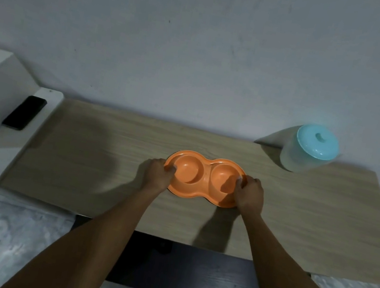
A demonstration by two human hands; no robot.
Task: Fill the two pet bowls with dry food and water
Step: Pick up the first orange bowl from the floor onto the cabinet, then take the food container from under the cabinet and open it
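Closest to me, two bare arms reach out over the near edge of a light wood table [79, 162]. At the end of them, the left hand [157, 173] and the right hand [249, 195] each hold one end of an orange double pet bowl [205, 172]. It is one smooth plastic piece shaped like a peanut, with two round cups side by side, and I can see the bare orange bottom of each cup. The left hand grips the left end and the right hand grips the right end, with a thumb hooked over the rim on each side. The bowl sits between the hands, near the middle of the table. I cannot tell if it rests flat or is a little lifted. Farther back on the right stands a cloudy round tub [295, 160] with a light blue lid [317, 143]. Far left, a black phone [24, 112] lies on a white ledge [47, 98].
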